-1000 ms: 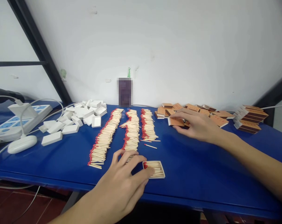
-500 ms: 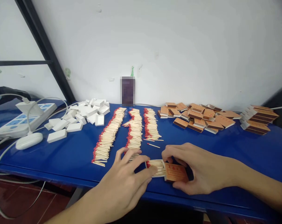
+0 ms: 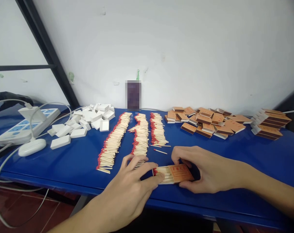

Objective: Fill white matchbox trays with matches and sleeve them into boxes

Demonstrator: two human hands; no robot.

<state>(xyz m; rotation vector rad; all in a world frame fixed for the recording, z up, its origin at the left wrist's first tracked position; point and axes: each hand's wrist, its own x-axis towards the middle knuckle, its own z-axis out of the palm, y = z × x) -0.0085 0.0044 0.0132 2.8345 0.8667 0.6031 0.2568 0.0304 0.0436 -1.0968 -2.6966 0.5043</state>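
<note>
Near the front edge of the blue table, my left hand (image 3: 134, 181) grips a white matchbox tray by its left end, with the thumb lying over the matches (image 3: 164, 173) inside. The matches have red heads at the left. My right hand (image 3: 202, 171) pinches an orange printed matchbox sleeve (image 3: 181, 173) between thumb and fingers. The sleeve's left end sits over the right part of the tray, so the two overlap. Just beyond my left hand ends the middle row of loose matches (image 3: 140, 139), and a single match (image 3: 160, 151) lies past the tray.
Two more match rows, one left (image 3: 114, 142) and one right (image 3: 158, 129), flank the middle one. White trays (image 3: 88, 118) are heaped at the back left, by a power strip (image 3: 27, 126) with cables. Orange sleeves (image 3: 205, 119) lie piled back right, beside stacked matchboxes (image 3: 269, 124).
The sleeve has moved left in my right hand and covers more of the tray. My left hand keeps its hold on the tray, nearly still. The camera view has shifted slightly.
</note>
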